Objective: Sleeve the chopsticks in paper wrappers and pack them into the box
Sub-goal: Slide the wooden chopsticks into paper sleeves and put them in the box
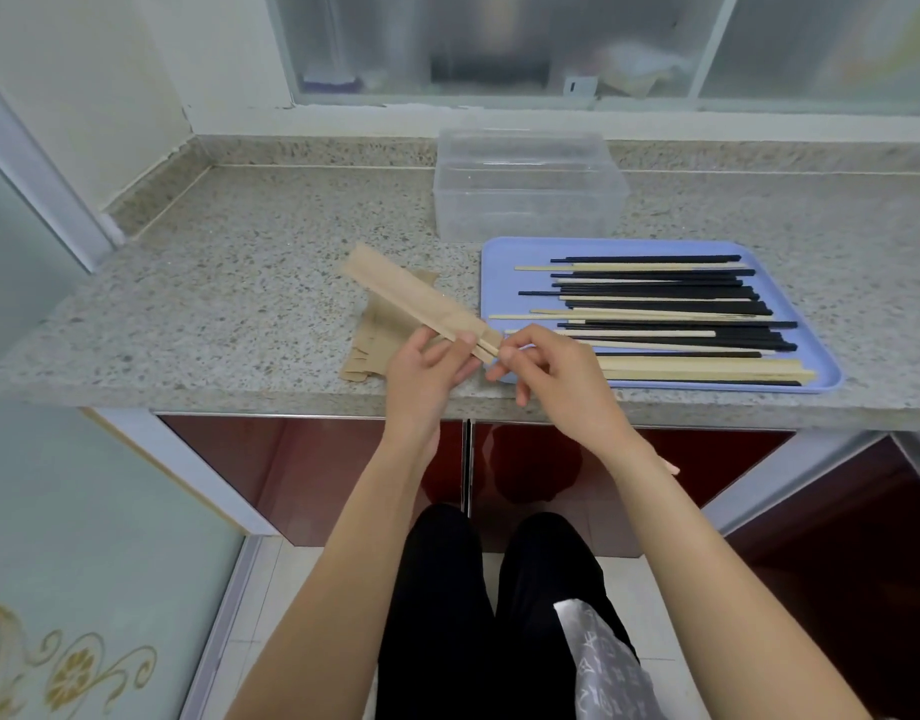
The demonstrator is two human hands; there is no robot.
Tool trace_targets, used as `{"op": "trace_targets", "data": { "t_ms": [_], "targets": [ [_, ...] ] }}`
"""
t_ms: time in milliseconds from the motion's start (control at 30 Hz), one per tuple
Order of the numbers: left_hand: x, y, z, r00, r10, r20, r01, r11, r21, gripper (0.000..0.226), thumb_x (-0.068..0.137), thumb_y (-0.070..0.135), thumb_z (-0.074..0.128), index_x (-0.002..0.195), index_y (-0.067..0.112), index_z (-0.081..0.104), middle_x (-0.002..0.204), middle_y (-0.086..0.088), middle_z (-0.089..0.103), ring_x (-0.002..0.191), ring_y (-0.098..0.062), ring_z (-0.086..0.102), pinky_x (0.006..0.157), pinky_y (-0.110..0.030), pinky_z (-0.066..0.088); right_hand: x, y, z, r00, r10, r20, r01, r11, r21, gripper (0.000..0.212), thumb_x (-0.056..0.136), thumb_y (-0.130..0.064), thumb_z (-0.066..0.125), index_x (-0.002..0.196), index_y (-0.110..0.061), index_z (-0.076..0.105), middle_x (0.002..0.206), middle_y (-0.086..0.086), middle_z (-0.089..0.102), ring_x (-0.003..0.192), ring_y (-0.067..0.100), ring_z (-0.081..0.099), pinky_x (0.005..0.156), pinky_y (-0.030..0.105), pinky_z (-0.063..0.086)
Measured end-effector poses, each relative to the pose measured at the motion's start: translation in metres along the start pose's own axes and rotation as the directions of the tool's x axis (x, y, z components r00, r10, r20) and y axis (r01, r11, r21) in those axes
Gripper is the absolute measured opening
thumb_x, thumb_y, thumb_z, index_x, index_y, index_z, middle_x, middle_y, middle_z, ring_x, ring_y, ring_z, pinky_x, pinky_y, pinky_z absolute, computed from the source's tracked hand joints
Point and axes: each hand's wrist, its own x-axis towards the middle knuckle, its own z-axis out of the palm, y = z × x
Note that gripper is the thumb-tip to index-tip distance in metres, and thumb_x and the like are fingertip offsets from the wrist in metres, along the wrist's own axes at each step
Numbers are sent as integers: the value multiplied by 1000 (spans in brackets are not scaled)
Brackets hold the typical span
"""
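1. The left hand [426, 371] grips a flat brown paper wrapper [411, 304], fingers curled round its open end, above the speckled stone counter [229, 309].
2. The right hand [546, 366] pinches pale wooden chopsticks [491, 350] at the wrapper's mouth.
3. Slim black and pale sticks [655, 304] lie on the smooth blue tray [499, 252].
4. The clear plastic box [530, 184] stands behind the tray.
5. Spare wrappers [369, 350] lie flat under the hands.

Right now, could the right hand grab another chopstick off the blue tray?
Not yet, probably: the right hand hovers beside the blue tray, but its fingers pinch chopsticks going into the paper wrapper.
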Motion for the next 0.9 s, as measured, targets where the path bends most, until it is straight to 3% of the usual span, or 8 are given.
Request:
{"op": "trace_targets", "data": {
  "t_ms": [167,267,333,467,567,700,900],
  "targets": [
    [4,0,-16,984,-32,-177,1,985,-171,25,91,8,59,115,3,60,93,5,72,88,-4,68,75,-16,52,-14,17,-28,988,139,62,-142,989,36,18,90,-26,61,105,-19,53,76,1,73,55,13,59,60,23,45],
    [9,0,-28,962,-64,-267,-9,965,-261,27,92,8,57,119,3,58,96,4,68,86,-1,66,76,-14,52,-31,40,-56,989,145,-40,-149,982,-116,12,88,-24,62,99,-24,57,72,4,70,65,19,60,68,27,44],
    [11,1,-30,953,-70,-295,-15,961,-277,25,92,9,58,117,3,58,97,3,67,88,-2,65,80,-15,53,-40,48,-67,982,142,-125,-147,989,-34,8,89,-16,61,94,-22,63,76,8,69,68,18,59,71,28,46],
    [10,-1,-22,969,-72,-236,8,965,-261,16,92,10,58,107,11,62,95,4,70,88,-3,67,76,-15,53,-45,49,-66,960,167,-224,-137,980,141,19,89,-5,59,85,-21,70,71,-1,66,58,-2,49,58,9,40],
    [6,-6,-9,991,-59,-123,37,983,-180,26,92,10,58,118,6,60,96,6,72,91,-4,68,75,-14,52,-40,51,-55,970,157,-188,-132,981,143,22,87,-3,60,81,-21,71,65,-3,63,58,5,43,58,14,37],
    [2,-12,9,996,-72,-44,67,991,-113,34,92,11,58,125,3,56,100,3,72,94,-6,69,77,-16,53,-33,49,-41,974,124,-192,-104,988,111,16,88,-4,61,85,-15,72,62,-11,63,54,-2,45,58,9,35],
    [3,-18,20,998,-63,-21,60,991,-118,21,92,12,59,113,16,62,104,1,72,97,-10,68,81,-18,53,-31,50,-43,970,85,-226,-79,996,34,13,89,-11,61,87,-20,71,75,-11,69,64,-4,55,63,10,39]
  ]
}}
